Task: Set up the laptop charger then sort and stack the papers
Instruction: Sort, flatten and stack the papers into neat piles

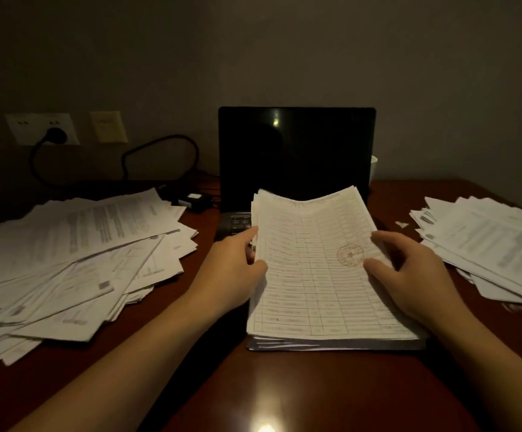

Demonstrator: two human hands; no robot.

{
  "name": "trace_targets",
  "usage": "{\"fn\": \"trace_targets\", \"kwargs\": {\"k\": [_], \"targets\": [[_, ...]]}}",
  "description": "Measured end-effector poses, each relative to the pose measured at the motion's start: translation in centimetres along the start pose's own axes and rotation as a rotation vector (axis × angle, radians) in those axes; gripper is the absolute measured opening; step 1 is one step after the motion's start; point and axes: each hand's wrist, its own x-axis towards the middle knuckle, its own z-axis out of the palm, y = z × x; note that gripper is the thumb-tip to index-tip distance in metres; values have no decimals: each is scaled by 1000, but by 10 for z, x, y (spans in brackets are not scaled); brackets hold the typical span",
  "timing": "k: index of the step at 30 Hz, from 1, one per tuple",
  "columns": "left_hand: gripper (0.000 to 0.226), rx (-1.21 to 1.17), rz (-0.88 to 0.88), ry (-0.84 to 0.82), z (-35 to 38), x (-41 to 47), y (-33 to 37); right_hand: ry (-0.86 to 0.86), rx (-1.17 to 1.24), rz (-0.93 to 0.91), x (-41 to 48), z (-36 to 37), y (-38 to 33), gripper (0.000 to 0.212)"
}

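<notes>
The charger's black plug point(55, 135) sits in the white wall socket, its cable point(160, 145) looping down to the brick point(195, 201) lying just left of the open, dark-screened laptop point(297, 151). A central stack point(319, 294) of table-printed sheets with a round red stamp lies before the laptop, its far end curling up over the keyboard. Loose, fanned heaps of papers lie at the left point(76, 260) and right point(490, 244).
</notes>
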Motion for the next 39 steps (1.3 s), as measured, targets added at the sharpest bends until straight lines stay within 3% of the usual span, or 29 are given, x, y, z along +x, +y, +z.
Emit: {"fn": "trace_targets", "kwargs": {"k": [2, 5, 10, 15, 19, 24, 33, 39], "targets": [[56, 114, 19, 15, 6, -2, -1, 3, -96, -5, 1, 2, 4, 43], [32, 283, 47, 46, 10, -3, -4, -33, -191, -29, 4, 4, 4, 31], [24, 475, 49, 62, 17, -3, -9, -142, -398, -24, 3, 2, 0, 33], [40, 545, 52, 19, 13, -7, -10, -203, -495, -84, 8, 0, -9, 40], [58, 527, 17, -27, 3, -10, -19, -236, -383, -173, 14, 0, -31, 42], [62, 512, -53, 1, -24, -13, -37, -300, -272, -332, 16, 24, -76, 39], [60, 734, -257, 2, -129, -19, -127, -462, -302, -602, 19, 104, -174, 35], [68, 734, -377, -37, -180, -27, -182, -590, -324, -660, 35, 169, -229, 37]]}}
